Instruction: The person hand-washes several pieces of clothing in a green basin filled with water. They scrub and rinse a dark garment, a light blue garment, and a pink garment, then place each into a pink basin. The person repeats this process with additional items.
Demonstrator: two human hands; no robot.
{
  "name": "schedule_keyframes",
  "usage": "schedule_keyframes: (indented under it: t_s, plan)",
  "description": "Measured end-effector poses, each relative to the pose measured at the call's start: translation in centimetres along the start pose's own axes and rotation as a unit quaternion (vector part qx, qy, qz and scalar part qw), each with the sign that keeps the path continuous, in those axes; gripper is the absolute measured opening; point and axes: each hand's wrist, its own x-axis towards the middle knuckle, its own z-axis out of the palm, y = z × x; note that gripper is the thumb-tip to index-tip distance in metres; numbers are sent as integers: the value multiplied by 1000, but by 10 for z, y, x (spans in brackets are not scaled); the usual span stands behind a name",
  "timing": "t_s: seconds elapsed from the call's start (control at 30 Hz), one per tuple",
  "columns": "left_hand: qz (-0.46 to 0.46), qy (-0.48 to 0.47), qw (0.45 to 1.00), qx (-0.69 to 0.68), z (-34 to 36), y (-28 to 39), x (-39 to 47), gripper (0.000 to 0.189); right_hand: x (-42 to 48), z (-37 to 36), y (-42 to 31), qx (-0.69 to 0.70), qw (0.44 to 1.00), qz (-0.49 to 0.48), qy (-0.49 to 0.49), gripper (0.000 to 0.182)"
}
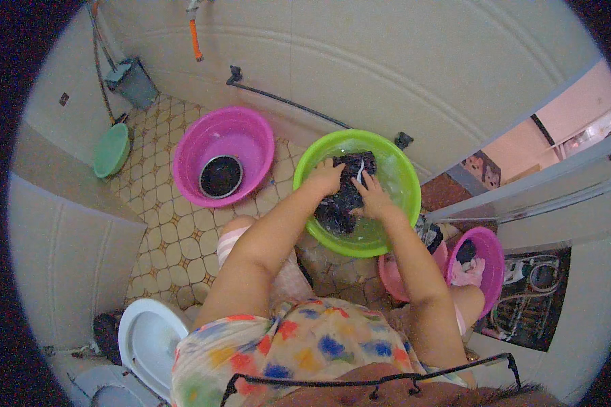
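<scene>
A green plastic basin [412, 188] holds water with some suds and a wet dark cloth or garment [338, 211]. My left hand [327, 178] rests on the cloth's upper left part, its fingertips partly sunk in the folds. On the cloth's right side lies my right hand [371, 196], fingers spread, beside a thin white strip [361, 170]. Whether either hand grips the fabric cannot be told. The cloth's underside is hidden.
Left of the green basin, a pink basin [183, 163] holds a dark round container [220, 176]. A magenta basin [496, 264] with clothes and a pink tub [393, 277] stand at the right. A green basin [112, 150] and a grey bin [137, 86] are farther left.
</scene>
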Motion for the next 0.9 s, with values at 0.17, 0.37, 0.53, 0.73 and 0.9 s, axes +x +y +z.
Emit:
schedule_keyframes:
  t_s: [0.17, 0.37, 0.53, 0.73, 0.9]
  plan:
    - [-27, -67, 997, 28, 7, 8, -1, 70, 10, 9, -5, -55, 992, 75, -87, 91]
    - [-22, 6, 1000, -2, 26, 5, 9, 58, 23, 33, 2, -90, 993, 75, -17, 86]
    - [7, 110, 987, -118, 21, 2, 19, 33, 46, 28, 30, 104, 990, 90, -19, 72]
    - [101, 201, 923, -313, -13, 24, 18, 33, 23, -3, 47, 297, 935, 14, 194, 82]
    - [46, 113, 792, -598, -54, 38, -4, 40, 10, -34, 18, 361, 914, 33, 183, 91]
